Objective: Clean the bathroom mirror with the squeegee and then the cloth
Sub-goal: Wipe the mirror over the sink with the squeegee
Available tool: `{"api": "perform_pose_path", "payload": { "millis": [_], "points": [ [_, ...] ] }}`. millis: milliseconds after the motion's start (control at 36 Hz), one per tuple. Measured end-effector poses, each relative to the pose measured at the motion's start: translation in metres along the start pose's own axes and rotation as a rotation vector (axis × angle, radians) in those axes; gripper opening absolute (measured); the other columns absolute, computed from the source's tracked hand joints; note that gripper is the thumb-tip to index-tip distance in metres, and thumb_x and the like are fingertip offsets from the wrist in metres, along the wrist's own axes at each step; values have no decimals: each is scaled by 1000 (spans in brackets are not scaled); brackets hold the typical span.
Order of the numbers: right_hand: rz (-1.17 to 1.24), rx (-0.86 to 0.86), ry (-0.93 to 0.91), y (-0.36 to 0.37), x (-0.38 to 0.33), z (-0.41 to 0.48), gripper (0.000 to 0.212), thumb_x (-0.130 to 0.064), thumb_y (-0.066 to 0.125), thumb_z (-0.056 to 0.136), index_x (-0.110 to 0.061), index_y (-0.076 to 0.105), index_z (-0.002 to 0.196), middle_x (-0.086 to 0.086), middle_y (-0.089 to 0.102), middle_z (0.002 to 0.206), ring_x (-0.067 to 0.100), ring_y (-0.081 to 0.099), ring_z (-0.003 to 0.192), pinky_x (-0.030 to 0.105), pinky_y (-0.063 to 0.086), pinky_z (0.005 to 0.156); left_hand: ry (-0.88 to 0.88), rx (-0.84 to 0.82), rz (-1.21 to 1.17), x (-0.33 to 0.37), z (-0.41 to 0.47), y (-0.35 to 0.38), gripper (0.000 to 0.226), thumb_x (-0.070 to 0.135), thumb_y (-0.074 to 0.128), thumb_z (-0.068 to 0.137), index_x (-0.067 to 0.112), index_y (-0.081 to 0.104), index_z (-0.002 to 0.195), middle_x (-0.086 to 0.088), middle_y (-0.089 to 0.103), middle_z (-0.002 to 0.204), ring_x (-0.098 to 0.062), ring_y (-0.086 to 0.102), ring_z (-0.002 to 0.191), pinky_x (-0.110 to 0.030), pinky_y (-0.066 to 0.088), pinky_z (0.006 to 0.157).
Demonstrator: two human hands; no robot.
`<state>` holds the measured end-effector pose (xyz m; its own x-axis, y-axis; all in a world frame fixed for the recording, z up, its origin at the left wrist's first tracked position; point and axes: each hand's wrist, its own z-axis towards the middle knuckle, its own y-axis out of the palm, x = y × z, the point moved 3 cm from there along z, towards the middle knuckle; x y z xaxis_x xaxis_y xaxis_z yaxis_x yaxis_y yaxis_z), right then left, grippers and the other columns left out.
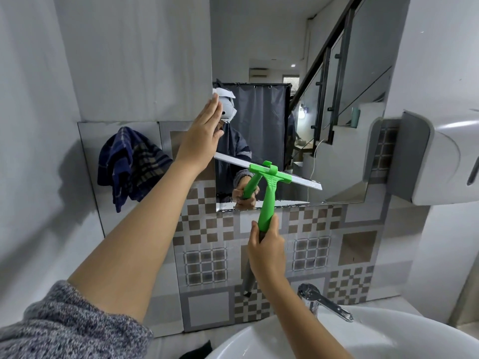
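The mirror (324,125) hangs on the wall above the basin. My right hand (267,244) grips the lower end of the green squeegee (268,193), whose silver blade lies tilted across the mirror's lower part, left end higher. My left hand (204,133) is flat with fingers together, pressed against the mirror's left edge. A dark blue checked cloth (129,164) hangs on the wall to the left of the mirror, apart from both hands.
A white basin (388,338) with a chrome tap (321,301) sits below at the right. A white and grey dispenser (440,156) juts from the right wall beside the mirror. Patterned tiles (207,255) cover the wall under the mirror.
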<state>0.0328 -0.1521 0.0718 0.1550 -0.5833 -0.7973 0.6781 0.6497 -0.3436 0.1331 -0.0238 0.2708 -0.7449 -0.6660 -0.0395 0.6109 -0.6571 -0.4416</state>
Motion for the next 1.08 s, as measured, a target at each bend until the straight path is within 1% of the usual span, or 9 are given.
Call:
{"api": "perform_pose_path", "payload": {
  "millis": [222, 306, 361, 472, 694, 806, 917, 1000, 1083],
  "points": [
    [-128, -11, -50, -14, 5, -2, 44, -33, 44, 96, -16, 33, 134, -2, 50, 62, 13, 49, 51, 29, 39, 43, -32, 33, 9, 4, -12, 9, 58, 1, 52, 90, 2, 25, 142, -9, 19, 153, -22, 21, 140, -36, 33, 109],
    [-176, -25, -71, -21, 6, -2, 45, -34, 46, 95, -16, 35, 135, -4, 51, 62, 14, 52, 52, 33, 46, 47, -62, 22, 23, 5, -17, 12, 60, 2, 53, 90, 4, 24, 142, -9, 18, 153, -22, 20, 140, -38, 38, 106],
    [-201, -30, -98, -27, 7, -2, 45, -33, 47, 95, -16, 36, 135, -6, 50, 62, 13, 51, 51, 31, 46, 46, -84, 19, 18, 8, -22, 14, 61, 1, 53, 90, 3, 23, 142, -9, 18, 153, -22, 19, 141, -36, 35, 108],
    [-267, -39, -169, -42, 7, 4, 46, -31, 50, 94, -16, 38, 135, -5, 53, 69, 10, 49, 51, 20, 37, 41, -141, 23, 12, 11, -29, 18, 63, 0, 52, 90, 5, 19, 144, -7, 14, 154, -19, 13, 142, -19, 16, 109],
    [-379, -29, -367, -71, 13, 23, 47, -25, 60, 86, -12, 49, 130, 2, 62, 64, 18, 52, 45, 28, 44, 40, -234, 49, 6, 21, -42, 26, 64, 0, 53, 89, 5, 21, 144, -10, 16, 154, -21, 14, 142, -20, 11, 112],
    [-407, -5, -500, -82, 17, 36, 45, -22, 64, 79, -10, 55, 122, 4, 63, 60, 19, 49, 38, 23, 39, 37, -284, 80, 16, 25, -51, 31, 61, 1, 51, 90, 5, 22, 143, -11, 17, 153, -22, 16, 141, -24, 18, 113],
    [-471, -13, -600, -92, 20, 48, 48, -21, 69, 76, -11, 56, 121, 3, 64, 58, 19, 48, 37, 23, 41, 36, -375, 107, 4, 30, -59, 36, 61, 5, 47, 93, 11, 17, 145, -6, 10, 155, -20, 17, 141, -15, 32, 99],
    [-526, 10, -651, -101, 21, 56, 49, -21, 73, 72, -12, 59, 118, 2, 63, 56, 19, 48, 36, 22, 39, 37, -434, 116, 8, 32, -62, 41, 58, 6, 43, 95, 12, 16, 146, -5, 10, 155, -21, 17, 141, -2, 17, 94],
    [-569, 37, -708, -109, 24, 63, 48, -21, 75, 70, -13, 61, 116, 2, 65, 57, 20, 51, 37, 21, 36, 42, -480, 152, 20, 34, -64, 45, 58, 5, 45, 94, 10, 17, 145, -6, 12, 155, -24, 18, 141, -7, 4, 103]
  ]
}}
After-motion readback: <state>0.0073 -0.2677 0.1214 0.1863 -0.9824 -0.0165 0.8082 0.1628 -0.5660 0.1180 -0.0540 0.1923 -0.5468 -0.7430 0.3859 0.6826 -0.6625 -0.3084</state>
